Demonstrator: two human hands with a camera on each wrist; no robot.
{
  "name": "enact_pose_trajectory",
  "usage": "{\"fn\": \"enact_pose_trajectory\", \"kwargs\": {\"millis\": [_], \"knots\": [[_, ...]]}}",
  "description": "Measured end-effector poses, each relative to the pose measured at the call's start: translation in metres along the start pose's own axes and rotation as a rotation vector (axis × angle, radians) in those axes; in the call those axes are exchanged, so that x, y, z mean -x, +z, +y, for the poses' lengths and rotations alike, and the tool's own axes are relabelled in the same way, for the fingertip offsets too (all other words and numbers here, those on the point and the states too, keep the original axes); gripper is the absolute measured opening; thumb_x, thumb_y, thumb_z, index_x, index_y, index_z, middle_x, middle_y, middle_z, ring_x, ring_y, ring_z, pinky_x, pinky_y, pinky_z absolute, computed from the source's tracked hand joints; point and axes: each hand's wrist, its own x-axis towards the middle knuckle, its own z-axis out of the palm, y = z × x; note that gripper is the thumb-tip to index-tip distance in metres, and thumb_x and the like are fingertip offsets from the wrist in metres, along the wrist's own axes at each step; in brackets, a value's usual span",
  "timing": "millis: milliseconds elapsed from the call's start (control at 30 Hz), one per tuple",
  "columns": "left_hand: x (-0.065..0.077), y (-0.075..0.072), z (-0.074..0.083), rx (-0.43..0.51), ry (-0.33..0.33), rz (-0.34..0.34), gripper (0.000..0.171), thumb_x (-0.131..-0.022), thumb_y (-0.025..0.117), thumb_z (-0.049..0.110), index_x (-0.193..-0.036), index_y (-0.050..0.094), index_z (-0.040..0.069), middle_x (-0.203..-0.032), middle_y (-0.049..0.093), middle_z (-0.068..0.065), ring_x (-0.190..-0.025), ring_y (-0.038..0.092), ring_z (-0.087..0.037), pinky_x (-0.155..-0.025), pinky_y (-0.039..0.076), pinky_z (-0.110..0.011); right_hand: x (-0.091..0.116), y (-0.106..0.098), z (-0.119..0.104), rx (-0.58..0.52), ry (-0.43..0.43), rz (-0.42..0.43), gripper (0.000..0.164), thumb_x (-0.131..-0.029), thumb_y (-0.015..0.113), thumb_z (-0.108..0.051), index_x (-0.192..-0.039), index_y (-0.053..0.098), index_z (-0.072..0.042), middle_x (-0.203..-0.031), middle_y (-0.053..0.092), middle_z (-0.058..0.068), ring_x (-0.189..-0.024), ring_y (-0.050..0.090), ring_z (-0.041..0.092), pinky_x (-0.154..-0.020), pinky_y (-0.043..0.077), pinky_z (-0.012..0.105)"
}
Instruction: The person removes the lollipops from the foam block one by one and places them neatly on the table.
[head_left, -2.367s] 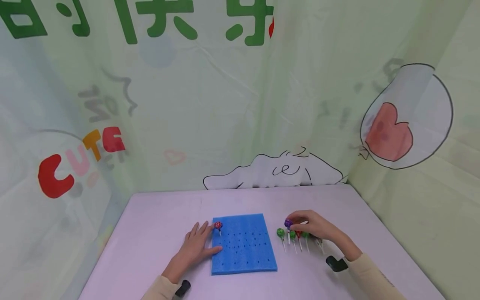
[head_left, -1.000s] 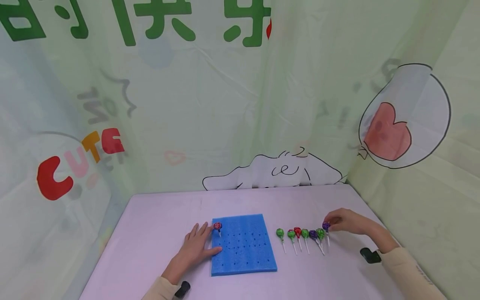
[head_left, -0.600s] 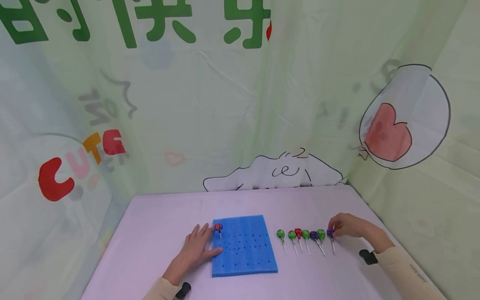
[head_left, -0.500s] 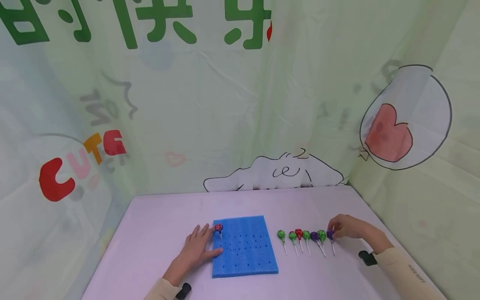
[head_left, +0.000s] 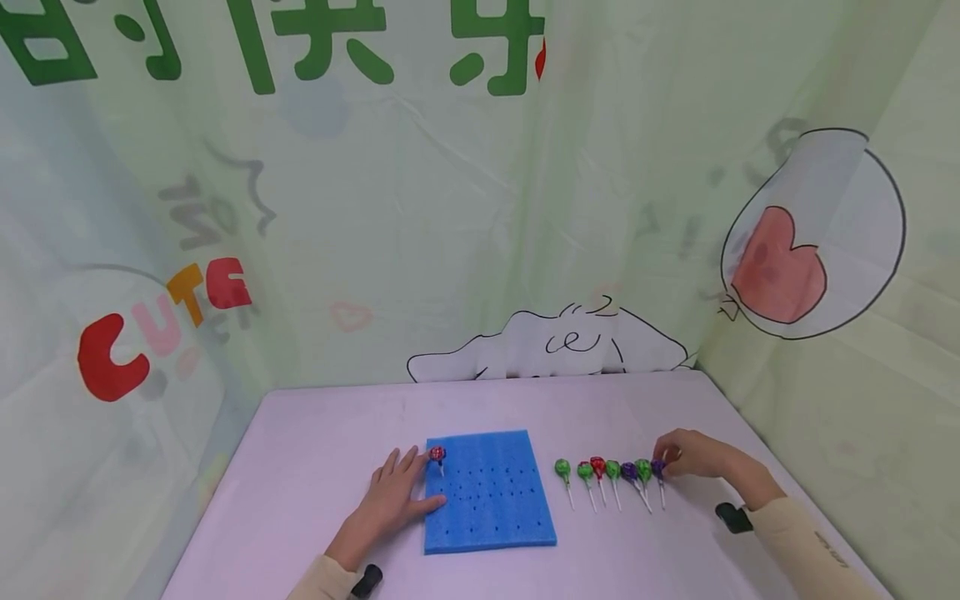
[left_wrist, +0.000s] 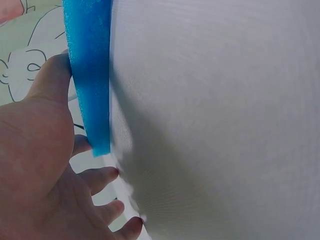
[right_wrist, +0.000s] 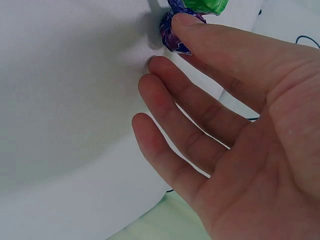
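Note:
My left hand [head_left: 388, 493] rests with spread fingers at the left edge of a blue foam board [head_left: 517, 533] dotted with small holes; its thumb lies on the board. Near the board's upper left corner a red lollipop [head_left: 437, 454] stands upright, close to the index fingertip. My right hand [head_left: 699, 455] pinches the head of a purple lollipop [head_left: 657, 467] at the right end of a row. In the right wrist view, thumb and index finger are on the purple wrapper [right_wrist: 172, 40], and the other fingers are loosely bent.
To the left of the pinched one lie several lollipops: a green one [head_left: 562, 468] set apart, a red one [head_left: 597, 467], another purple one [head_left: 628, 472] and more greens. Sticks of the purple and a green one overlap. Behind the pale table [head_left: 337, 417] hangs a printed curtain [head_left: 375, 250].
My right hand carried the purple lollipop from above the row's left part to its right end and lowered it to the table, then shifted it slightly left. My left hand stayed put.

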Motion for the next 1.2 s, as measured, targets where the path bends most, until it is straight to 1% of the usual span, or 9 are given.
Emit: {"fn": "enact_pose_trajectory", "kwargs": {"millis": [367,533,633,733,933,1200], "knots": [[0.002,0.004,-0.002,0.007,-0.007,-0.014,0.088,-0.087,0.067,0.063,-0.153,0.041,0.010,-0.161,0.036,-0.019,-0.151,0.020,-0.050,-0.117,0.021,-0.070,0.002,0.004,0.003,-0.017,0.028,0.015,0.020,-0.088,0.074,-0.007,-0.106,0.067,-0.001,-0.096,0.067,0.008,-0.085,0.060,0.020,-0.075,0.054,0.040],[0.003,0.007,-0.003,0.001,-0.008,-0.018,0.089,-0.086,0.067,0.064,-0.152,0.042,0.010,-0.161,0.036,-0.019,-0.151,0.020,-0.050,-0.117,0.021,-0.070,-0.003,0.008,0.001,-0.002,0.027,0.067,0.025,-0.090,0.074,-0.014,-0.109,0.067,0.000,-0.099,0.068,0.010,-0.089,0.062,0.021,-0.077,0.056,0.042],[0.001,0.007,-0.004,-0.014,-0.007,-0.011,0.089,-0.086,0.067,0.065,-0.153,0.042,0.011,-0.161,0.035,-0.019,-0.151,0.020,-0.049,-0.117,0.021,-0.070,-0.007,0.009,-0.005,0.014,-0.014,0.111,0.029,-0.091,0.074,-0.017,-0.111,0.066,0.002,-0.103,0.069,0.014,-0.094,0.064,0.026,-0.078,0.057,0.044],[-0.001,0.005,-0.004,-0.025,-0.006,-0.005,0.089,-0.086,0.066,0.065,-0.153,0.041,0.011,-0.161,0.035,-0.018,-0.151,0.020,-0.049,-0.117,0.022,-0.070,-0.012,0.010,-0.015,0.024,-0.024,0.142,0.033,-0.091,0.074,-0.020,-0.114,0.066,0.001,-0.107,0.069,0.014,-0.098,0.064,0.029,-0.081,0.058,0.045],[-0.002,0.002,-0.002,-0.017,-0.002,-0.005,0.089,-0.086,0.067,0.063,-0.153,0.041,0.011,-0.161,0.035,-0.018,-0.151,0.020,-0.049,-0.117,0.021,-0.069,-0.018,0.015,-0.031,0.018,-0.036,0.159,0.034,-0.092,0.073,-0.021,-0.117,0.065,0.000,-0.110,0.068,0.014,-0.100,0.063,0.029,-0.085,0.058,0.047],[-0.001,0.001,0.000,-0.016,-0.004,-0.003,0.088,-0.087,0.067,0.063,-0.153,0.041,0.011,-0.161,0.035,-0.018,-0.151,0.019,-0.049,-0.118,0.021,-0.069,-0.026,0.021,-0.051,0.035,-0.082,0.171,0.035,-0.091,0.074,-0.021,-0.119,0.065,0.000,-0.112,0.068,0.013,-0.103,0.063,0.028,-0.089,0.056,0.048]]}}
